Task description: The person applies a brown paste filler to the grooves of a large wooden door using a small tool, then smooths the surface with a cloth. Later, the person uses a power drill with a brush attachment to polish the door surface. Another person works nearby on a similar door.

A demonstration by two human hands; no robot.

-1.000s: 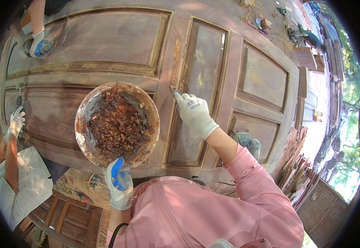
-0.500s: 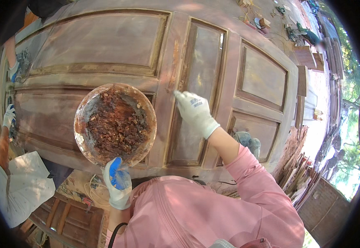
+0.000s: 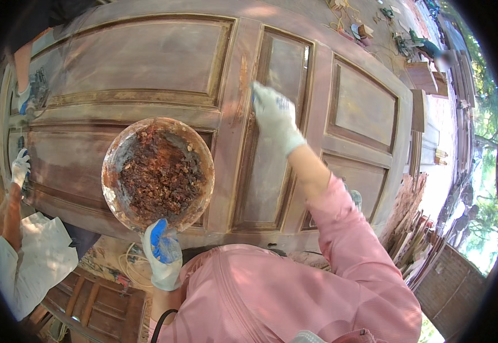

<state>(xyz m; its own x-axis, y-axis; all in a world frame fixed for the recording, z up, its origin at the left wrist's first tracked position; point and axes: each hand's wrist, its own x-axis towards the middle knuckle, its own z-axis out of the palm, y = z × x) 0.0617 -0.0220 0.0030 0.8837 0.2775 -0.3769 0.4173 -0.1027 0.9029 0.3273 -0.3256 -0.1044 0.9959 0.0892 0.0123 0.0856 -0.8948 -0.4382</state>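
Left hand (image 3: 164, 254) clamps bowl (image 3: 109, 191) at its six o'clock — right hand (image 3: 274, 114), at two over door (image 3: 369, 106), grip too blurred to tell.

Before you a broad brown wooden door (image 3: 232, 154) lies flat, with an orange-brown streak (image 3: 244, 74) on it at twelve o'clock. Your bowl (image 3: 109, 182) covers part of it at nine; you cannot tell whether they touch. Past the door's edge, between one and two o'clock, the ground (image 3: 377, 41) carries a small wood block (image 3: 365, 31), a cord and a green tool (image 3: 427, 47).
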